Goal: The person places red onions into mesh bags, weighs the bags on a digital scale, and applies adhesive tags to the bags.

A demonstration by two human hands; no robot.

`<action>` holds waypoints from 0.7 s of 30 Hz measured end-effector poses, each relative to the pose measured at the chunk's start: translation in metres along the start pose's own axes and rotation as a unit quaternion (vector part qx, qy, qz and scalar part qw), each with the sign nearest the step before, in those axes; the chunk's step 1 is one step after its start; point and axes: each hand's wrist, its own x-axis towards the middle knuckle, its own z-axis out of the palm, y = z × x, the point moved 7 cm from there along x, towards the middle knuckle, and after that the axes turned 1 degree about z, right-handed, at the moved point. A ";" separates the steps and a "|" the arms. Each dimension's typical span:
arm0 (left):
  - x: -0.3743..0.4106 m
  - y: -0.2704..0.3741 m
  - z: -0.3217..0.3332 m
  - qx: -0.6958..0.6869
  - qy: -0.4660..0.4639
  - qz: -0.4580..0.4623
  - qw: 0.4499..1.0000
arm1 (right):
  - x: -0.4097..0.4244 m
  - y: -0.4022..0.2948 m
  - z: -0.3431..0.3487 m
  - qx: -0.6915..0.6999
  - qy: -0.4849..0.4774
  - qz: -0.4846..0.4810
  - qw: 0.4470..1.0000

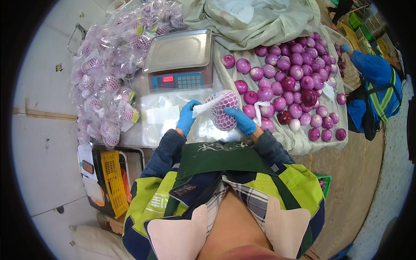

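A white foam net sleeve holding several red onions (225, 112) hangs between my hands, over the table in front of me. My left hand (188, 117), in a blue glove, grips the gathered white end of the net. On the other side, my right hand (242, 121), also gloved in blue, holds the filled part from its right. Under and left of the net lie clear plastic bags (152, 130) with pale slips. Just behind them stands a digital scale (180, 61) with a bare metal pan and a lit display.
Bagged, netted onions (104, 84) are heaped at the left. Loose red onions (297, 78) cover a pale cloth (227, 73) at the right, below a bunched sack (260, 29). A yellow crate (113, 182) stands below left. A co-worker in blue (377, 81) is at the far right.
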 end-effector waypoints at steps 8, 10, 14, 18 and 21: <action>-0.030 -0.034 0.022 -0.223 -0.015 -0.203 0.953 | -0.002 0.030 -0.016 0.112 0.005 0.034 0.993; -0.034 -0.035 0.019 -0.234 -0.016 -0.206 0.950 | -0.004 0.031 -0.012 0.128 -0.010 0.031 0.991; -0.033 -0.058 -0.002 -0.226 0.029 -0.190 0.955 | -0.002 0.048 -0.022 0.160 0.008 0.070 0.985; -0.007 -0.003 -0.016 -0.033 0.145 0.017 0.989 | -0.008 0.036 -0.012 0.051 -0.002 0.091 0.995; -0.010 0.043 0.005 0.092 0.137 0.105 0.981 | -0.031 -0.001 0.021 -0.093 0.013 0.109 0.990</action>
